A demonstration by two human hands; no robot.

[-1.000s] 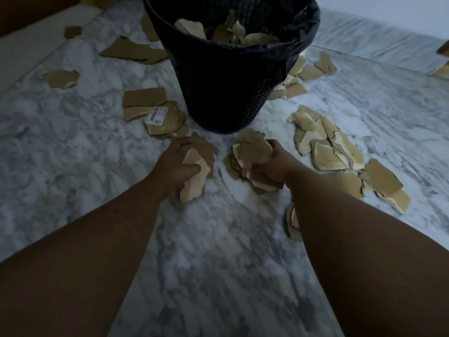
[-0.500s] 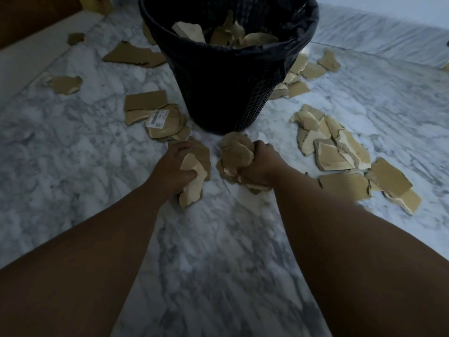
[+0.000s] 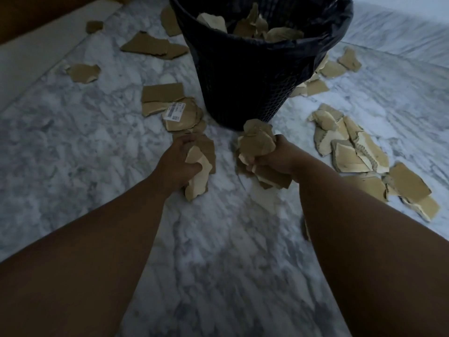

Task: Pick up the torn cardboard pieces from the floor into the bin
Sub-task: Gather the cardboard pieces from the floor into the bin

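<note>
Both hands — left hand (image 3: 178, 164), right hand (image 3: 274, 156) — clench cardboard pieces (image 3: 257, 144) before the bin (image 3: 243, 76).

matt, rough-torn brown cardboard pieces (image 3: 359, 154) lie on polished grey-veined marble floor (image 3: 73, 147); black plastic mesh bin (image 3: 243, 76), glossy liner (image 3: 340, 18).

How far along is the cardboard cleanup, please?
Done: the bin holds several torn pieces. In hand: the left hand and right hand each grip a bundle. Left: many pieces lie on the floor, including a labelled piece at left and a pile at right.
</note>
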